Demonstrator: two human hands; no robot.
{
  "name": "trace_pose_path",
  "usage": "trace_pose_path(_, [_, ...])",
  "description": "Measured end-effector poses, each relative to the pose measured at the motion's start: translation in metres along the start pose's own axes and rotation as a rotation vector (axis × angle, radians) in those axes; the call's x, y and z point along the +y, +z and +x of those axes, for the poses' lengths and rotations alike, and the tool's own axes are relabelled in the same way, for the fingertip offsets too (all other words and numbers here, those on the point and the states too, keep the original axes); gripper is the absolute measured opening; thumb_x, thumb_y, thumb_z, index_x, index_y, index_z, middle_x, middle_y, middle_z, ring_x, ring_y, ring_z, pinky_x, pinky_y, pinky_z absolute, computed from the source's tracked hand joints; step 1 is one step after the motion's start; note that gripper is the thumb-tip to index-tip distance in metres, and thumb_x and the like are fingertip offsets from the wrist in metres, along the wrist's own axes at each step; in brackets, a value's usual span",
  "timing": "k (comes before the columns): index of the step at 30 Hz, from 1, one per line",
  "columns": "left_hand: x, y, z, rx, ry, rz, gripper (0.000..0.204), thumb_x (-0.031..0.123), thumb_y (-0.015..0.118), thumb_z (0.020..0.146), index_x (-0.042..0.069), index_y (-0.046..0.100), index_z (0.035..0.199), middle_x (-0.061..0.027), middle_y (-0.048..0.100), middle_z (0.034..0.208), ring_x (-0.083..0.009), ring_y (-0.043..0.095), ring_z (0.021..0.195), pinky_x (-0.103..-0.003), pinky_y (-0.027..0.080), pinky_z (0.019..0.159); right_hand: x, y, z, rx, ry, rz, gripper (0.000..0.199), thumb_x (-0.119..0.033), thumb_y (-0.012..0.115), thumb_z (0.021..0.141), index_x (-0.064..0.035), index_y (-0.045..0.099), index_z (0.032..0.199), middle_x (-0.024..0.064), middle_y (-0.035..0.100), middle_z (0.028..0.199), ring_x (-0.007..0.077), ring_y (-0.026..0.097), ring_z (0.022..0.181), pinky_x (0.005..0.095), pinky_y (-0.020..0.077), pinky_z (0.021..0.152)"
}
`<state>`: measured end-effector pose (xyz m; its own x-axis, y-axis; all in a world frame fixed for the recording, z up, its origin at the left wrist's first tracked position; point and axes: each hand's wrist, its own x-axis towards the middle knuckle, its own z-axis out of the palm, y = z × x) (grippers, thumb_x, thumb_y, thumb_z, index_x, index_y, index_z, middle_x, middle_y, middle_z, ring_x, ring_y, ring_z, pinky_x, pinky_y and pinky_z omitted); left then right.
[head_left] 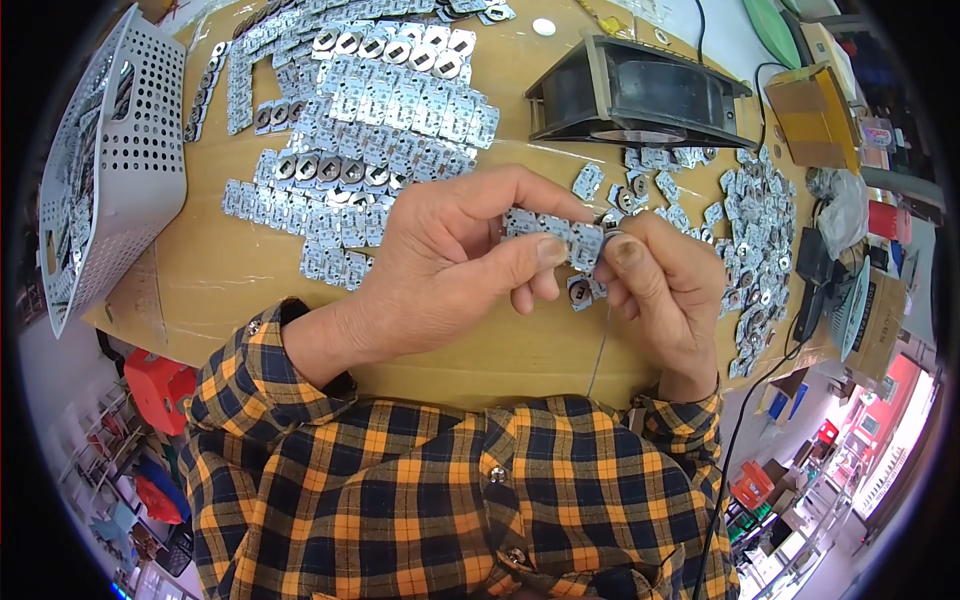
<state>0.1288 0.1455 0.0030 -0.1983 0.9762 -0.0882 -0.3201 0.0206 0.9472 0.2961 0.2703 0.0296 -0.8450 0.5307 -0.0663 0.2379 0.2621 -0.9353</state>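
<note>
Between the thumb and fingers of my left hand point(450, 245) is a short strip of small circuit boards point(535, 226), held above the table. My right hand point(665, 275) is closed in a pinch at the strip's right end; what lies between its thumb and forefinger is mostly hidden. A thin grey wire or cord point(602, 350) hangs down from below the right hand toward my shirt. Just under the hands, a loose board with a round metal part point(580, 292) rests on the table.
Strips of boards point(400, 105) cover the table's back left. Loose single boards point(755, 260) are heaped at the right. A black fan point(650, 95) stands at the back. At the left is a white perforated basket point(145, 150) with boards inside; a cardboard box point(810, 115) sits back right.
</note>
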Motion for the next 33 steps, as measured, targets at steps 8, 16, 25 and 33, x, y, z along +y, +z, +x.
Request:
trace_pose_path(8, [-0.003, -0.003, 0.0, -0.015, -0.066, 0.013, 0.02, 0.003, 0.058, 0.094, -0.005, 0.061, 0.112, -0.0091, 0.067, 0.087, -0.0098, 0.066, 0.071, -0.02, 0.054, 0.057, 0.001, 0.004, 0.004, -0.044, -0.131, -0.21, 0.011, -0.007, 0.056, 0.095, 0.0008, 0.06, 0.088, 0.0075, 0.052, 0.06, 0.0188, 0.054, 0.05, 0.0304, 0.0417, 0.049])
trace_pose_path(16, [-0.001, 0.002, -0.001, 0.019, -0.066, -0.115, 0.019, 0.003, 0.059, 0.094, -0.006, 0.059, 0.11, -0.0093, 0.066, 0.085, -0.011, 0.065, 0.069, -0.023, 0.055, 0.056, -0.001, 0.009, 0.002, -0.001, -0.051, -0.112, 0.016, -0.008, 0.058, 0.095, 0.0011, 0.059, 0.082, 0.0046, 0.051, 0.057, 0.0124, 0.052, 0.049, 0.0269, 0.0387, 0.047])
trace_pose_path(25, [0.004, -0.009, 0.0, -0.026, -0.231, -0.407, 0.019, 0.006, 0.061, 0.093, -0.005, 0.06, 0.108, -0.0084, 0.066, 0.078, -0.0105, 0.064, 0.064, -0.022, 0.053, 0.056, 0.01, 0.012, 0.005, -0.128, 0.351, 0.926, 0.03, -0.021, 0.048, 0.101, -0.0036, 0.051, 0.077, 0.0002, 0.048, 0.056, 0.0031, 0.034, 0.039, 0.0205, 0.0268, 0.037])
trace_pose_path(33, [-0.008, 0.001, -0.003, 0.102, 0.209, 0.162, 0.017, -0.003, 0.059, 0.09, -0.002, 0.062, 0.107, -0.0074, 0.065, 0.085, -0.0111, 0.066, 0.07, -0.022, 0.053, 0.06, 0.014, 0.015, 0.004, 0.006, 0.227, 0.449, 0.029, -0.02, 0.049, 0.101, -0.0033, 0.049, 0.078, 0.0002, 0.047, 0.056, 0.0033, 0.035, 0.04, 0.02, 0.0291, 0.039])
